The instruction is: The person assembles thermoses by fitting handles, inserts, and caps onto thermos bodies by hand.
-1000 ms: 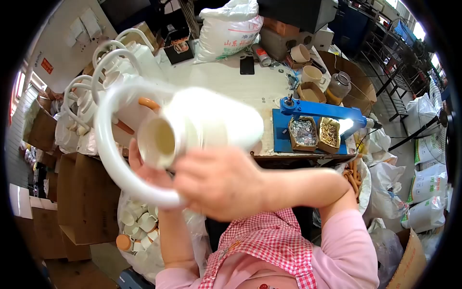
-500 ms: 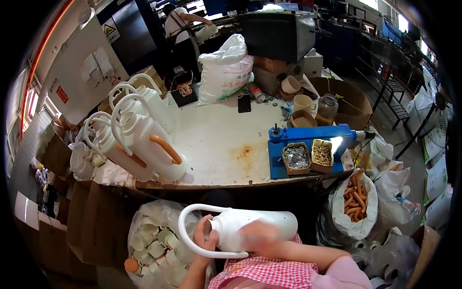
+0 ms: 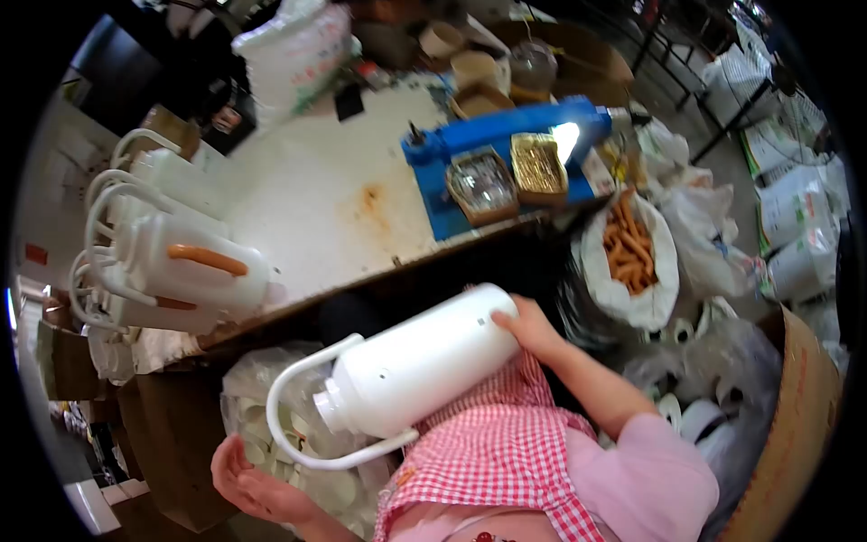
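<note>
A white thermos jug body [image 3: 424,361] with a hooped carrying handle [image 3: 274,420] lies across my lap, its neck toward the lower left. My right hand [image 3: 528,330] grips the base end at the upper right, fingers partly hidden behind it. Small dark holes show along the jug's side. My left hand [image 3: 257,483] is off the jug, below the hoop, with its fingers apart and nothing in it. Beside that hand is a clear plastic bag [image 3: 239,384] of cream-coloured parts.
Several white jugs with orange grips [image 3: 208,260] stand on the table's left. A blue bench tool [image 3: 506,131] holds a box of silvery pieces [image 3: 483,185] and a box of brass-coloured pieces [image 3: 539,167]. A white sack [image 3: 664,303] of orange handles stands at the right.
The jug has tilted, its base end rising to the right. My left hand has let go of the neck and moved down-left; my right hand has shifted to the base. The view has turned.
</note>
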A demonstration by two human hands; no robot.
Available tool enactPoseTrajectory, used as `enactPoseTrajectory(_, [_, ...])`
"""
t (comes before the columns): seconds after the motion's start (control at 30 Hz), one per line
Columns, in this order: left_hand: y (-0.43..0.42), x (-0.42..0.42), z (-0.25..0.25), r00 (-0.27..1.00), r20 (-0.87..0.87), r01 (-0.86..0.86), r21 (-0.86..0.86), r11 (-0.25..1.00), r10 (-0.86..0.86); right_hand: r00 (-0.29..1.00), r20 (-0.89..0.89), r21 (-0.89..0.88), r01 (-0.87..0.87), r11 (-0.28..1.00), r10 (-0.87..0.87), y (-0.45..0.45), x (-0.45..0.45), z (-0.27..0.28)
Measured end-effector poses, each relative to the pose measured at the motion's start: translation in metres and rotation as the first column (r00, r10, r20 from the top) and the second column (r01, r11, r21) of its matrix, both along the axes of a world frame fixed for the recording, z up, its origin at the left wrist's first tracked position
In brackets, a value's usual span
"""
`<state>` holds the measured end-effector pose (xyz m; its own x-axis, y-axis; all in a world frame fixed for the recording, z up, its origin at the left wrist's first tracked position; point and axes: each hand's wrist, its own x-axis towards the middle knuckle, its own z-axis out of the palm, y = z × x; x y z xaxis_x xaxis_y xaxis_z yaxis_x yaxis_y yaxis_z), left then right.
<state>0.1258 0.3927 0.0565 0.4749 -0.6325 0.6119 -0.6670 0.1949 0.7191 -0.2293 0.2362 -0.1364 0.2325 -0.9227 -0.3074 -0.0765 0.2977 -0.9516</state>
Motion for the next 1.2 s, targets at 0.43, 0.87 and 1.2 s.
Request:
enactPoseTrajectory(0.43, [-0.03,-0.051,-0.123,0.95,-0.062,0.306,0.383,0.872,-0.306,0.98,-0.176,-0.012,0.088,0.996,-0.089,-0.023,-0.039,-0.015])
enactPoseTrajectory(0.87, [-0.09,-0.029,-0.102,0.968,0.022,0.197,0.552,0.811,-0.25,0.307,-0.942,-0.205,-0.209,0.956,-0.135,-0.223,-0.071,0.066])
enactPoseTrajectory(1.2, [-0.068,-0.021,-0.12,0.915,-0.338,0.384,0.561,0.733,-0.22,0.517,-0.797,-0.466,-0.2,0.862,-0.312,-0.213,-0.074,0.06])
